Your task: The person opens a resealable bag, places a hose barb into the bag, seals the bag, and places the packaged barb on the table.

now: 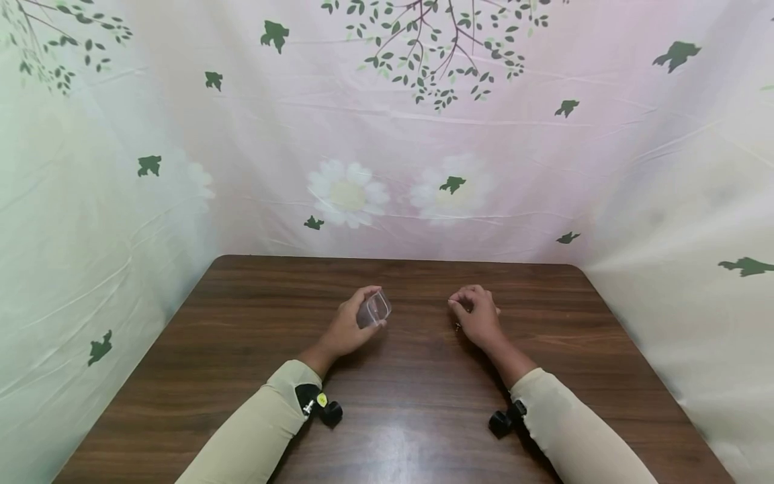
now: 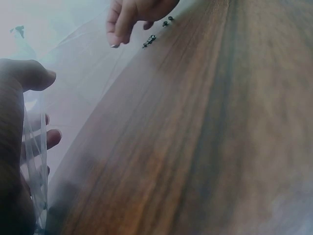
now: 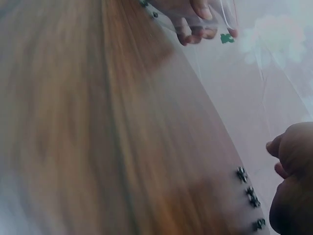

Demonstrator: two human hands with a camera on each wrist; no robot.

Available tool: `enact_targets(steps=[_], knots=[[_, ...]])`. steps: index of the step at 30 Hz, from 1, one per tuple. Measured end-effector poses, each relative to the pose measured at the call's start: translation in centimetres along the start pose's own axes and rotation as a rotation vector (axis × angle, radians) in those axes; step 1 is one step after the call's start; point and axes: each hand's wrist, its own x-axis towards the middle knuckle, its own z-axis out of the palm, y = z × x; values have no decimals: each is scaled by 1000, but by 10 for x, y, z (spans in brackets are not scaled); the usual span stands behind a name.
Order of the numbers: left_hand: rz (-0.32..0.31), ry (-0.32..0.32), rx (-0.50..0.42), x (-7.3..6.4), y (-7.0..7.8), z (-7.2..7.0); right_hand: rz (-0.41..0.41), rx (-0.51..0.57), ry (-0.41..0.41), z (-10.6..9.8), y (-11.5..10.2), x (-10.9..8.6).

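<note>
My left hand (image 1: 346,331) grips a small clear plastic container (image 1: 378,308), tilted with its square rim towards the right. In the right wrist view, small dark bits (image 3: 155,14) show at the container's edge. Across from it, my right hand (image 1: 480,320) hovers with thumb and forefinger brought together; whether they pinch something I cannot tell. Several small dark, shiny knobbed pieces (image 3: 252,197) lie in a loose row on the table beside and under that hand. From the left wrist, these pieces (image 2: 149,41) appear just below the right fingertips.
A brown wood-grain table (image 1: 387,376) spreads beneath both arms. Pale cloth (image 1: 387,134) printed with leaves, birds and flowers hangs behind and at both sides. A small black camera (image 1: 331,413) is strapped at the left wrist, another camera (image 1: 500,424) at the right.
</note>
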Motion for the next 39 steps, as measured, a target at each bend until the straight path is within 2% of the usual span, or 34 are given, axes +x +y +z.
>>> enact_targets(steps=[7, 12, 26, 39], knots=[[-17, -15, 0, 1, 2, -1, -105, 95, 63, 21, -18, -1], [-30, -28, 12, 1, 2, -1, -162, 155, 70, 35, -32, -3], [-52, -34, 21, 0, 2, -1, -389, 279, 88, 68, -61, -8], [-58, -41, 15, 0, 1, -2, -476, 309, 78, 85, -75, -12]])
